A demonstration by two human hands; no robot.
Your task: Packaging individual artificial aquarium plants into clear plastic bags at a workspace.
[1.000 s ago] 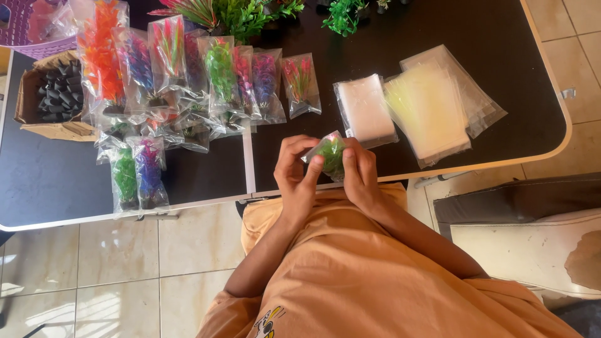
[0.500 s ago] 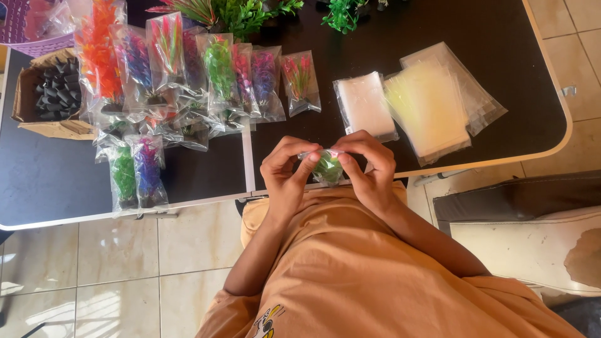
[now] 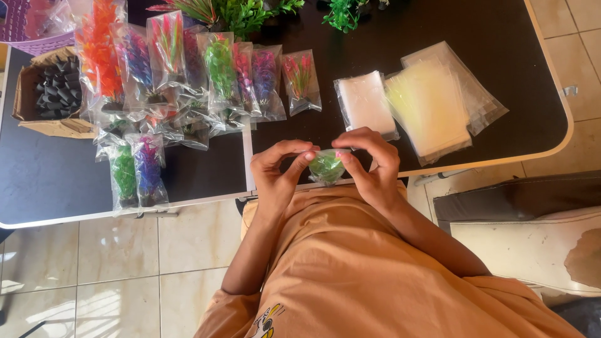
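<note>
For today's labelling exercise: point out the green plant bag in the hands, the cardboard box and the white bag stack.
green plant bag point(image 3: 326, 167), head view, its green middle.
cardboard box point(image 3: 25, 94), head view, left wall.
white bag stack point(image 3: 366, 103), head view, top sheet.

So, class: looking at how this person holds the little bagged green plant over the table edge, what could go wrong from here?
1. The small bag with the green plant is pinched only by the fingertips of the left hand and right hand, over the table edge; a slip might drop it to the tiled floor.
2. Two packed bags lie close to that same edge, so a nudge could push them off.
</note>
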